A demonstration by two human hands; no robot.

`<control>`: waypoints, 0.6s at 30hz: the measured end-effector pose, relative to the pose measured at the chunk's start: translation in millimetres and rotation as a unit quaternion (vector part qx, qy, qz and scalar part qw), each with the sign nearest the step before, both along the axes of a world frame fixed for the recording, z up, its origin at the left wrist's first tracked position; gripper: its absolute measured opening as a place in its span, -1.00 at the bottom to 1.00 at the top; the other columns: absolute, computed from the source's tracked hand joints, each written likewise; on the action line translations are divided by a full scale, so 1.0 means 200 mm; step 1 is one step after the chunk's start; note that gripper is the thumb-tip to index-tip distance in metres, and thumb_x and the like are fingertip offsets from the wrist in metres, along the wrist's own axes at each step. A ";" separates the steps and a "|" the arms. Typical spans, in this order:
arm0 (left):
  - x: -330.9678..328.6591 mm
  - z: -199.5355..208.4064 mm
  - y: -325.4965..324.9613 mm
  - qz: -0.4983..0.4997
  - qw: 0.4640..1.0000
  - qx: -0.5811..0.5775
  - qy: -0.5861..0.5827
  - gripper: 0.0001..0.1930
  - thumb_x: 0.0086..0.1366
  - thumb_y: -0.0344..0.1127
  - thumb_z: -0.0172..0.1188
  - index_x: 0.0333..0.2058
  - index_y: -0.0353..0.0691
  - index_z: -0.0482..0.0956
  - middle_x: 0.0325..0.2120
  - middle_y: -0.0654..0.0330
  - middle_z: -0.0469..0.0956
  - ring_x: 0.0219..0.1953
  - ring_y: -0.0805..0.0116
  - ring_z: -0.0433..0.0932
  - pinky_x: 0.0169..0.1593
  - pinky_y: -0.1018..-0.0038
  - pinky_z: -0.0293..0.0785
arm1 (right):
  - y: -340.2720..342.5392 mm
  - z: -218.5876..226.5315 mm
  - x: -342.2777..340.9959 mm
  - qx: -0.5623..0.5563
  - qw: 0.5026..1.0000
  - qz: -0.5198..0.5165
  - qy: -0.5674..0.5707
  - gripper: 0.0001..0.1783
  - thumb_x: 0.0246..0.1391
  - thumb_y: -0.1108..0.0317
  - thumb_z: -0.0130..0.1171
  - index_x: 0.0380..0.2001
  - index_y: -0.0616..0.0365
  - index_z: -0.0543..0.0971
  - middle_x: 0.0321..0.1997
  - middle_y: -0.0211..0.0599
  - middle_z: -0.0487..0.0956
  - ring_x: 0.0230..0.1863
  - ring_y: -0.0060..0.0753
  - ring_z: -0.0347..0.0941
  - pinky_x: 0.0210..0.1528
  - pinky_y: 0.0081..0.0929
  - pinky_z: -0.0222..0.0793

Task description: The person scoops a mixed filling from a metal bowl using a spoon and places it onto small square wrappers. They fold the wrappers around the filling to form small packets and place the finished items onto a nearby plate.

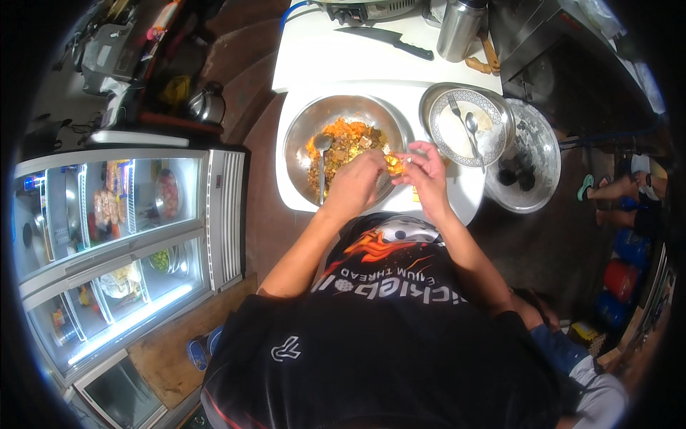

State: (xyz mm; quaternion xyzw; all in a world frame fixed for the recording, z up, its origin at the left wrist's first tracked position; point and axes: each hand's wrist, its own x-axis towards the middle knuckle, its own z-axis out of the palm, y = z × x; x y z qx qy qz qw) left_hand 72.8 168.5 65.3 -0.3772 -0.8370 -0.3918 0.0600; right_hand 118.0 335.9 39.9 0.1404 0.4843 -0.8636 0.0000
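Note:
A wide steel bowl (294, 136) stands on the white table, holding a chopped orange and brown food mixture (349, 139). Inside it a metal spoon (322, 161) leans with its handle toward me. Over the bowl's right side, both hands meet at a small shiny gold wrapper (394, 164). My left hand (357, 182) is closed, its fingertips pinched at the wrapper's left edge and partly hidden behind the knuckles. From the right, my right hand (426, 180) grips the wrapper between thumb and fingers, with other fingers raised. What the wrapper contains is hidden.
Right of the bowl, a patterned plate (437, 146) with a fork (455, 107) and spoon (471, 123) rests on a steel basin. Beyond are a knife (407, 46), a steel flask (461, 32) and a stove (364, 10). A lit display fridge (204, 214) stands left; another person's legs (614, 189) show far right.

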 end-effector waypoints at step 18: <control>0.08 -0.23 -0.02 0.149 0.841 0.380 -0.356 -0.88 0.34 -0.47 0.02 -0.18 -0.30 0.32 -0.28 0.06 0.57 -0.26 0.42 0.56 -0.25 0.54 0.50 | -0.16 -0.07 -0.05 0.124 0.992 0.006 -0.002 -0.81 0.32 0.34 -0.08 -0.23 0.27 0.40 -0.31 -0.38 0.46 -0.33 -0.62 0.41 -0.26 -0.56 0.54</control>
